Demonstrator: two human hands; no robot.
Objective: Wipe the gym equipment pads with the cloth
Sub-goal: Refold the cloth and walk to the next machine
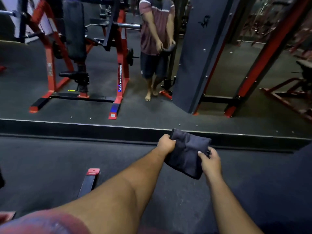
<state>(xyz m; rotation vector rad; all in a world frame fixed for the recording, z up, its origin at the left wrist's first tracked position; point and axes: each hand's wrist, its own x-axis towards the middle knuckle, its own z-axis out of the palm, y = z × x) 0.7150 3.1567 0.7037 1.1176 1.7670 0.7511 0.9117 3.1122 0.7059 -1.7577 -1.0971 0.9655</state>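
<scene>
Fingers of the left hand [166,143] and right hand [210,159] pinch opposite edges of the dark cloth [186,153], probably folding it before wiping pads.

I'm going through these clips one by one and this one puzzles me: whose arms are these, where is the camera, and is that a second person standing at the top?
There is one picture, taken by a wide-angle camera on a person's head, looking forward and down. The two bare arms reaching in from the bottom are that person's own. The left hand grips one edge of a dark folded cloth, and the right hand pinches the opposite edge, so the cloth is held between them above the dark floor.

The upper half looks like a wall mirror: the standing figure there holds a dark cloth in both hands in the same way, so it is probably the wearer's reflection. Beside it is a red gym machine with a black pad. No pad is being wiped at this moment.
</scene>
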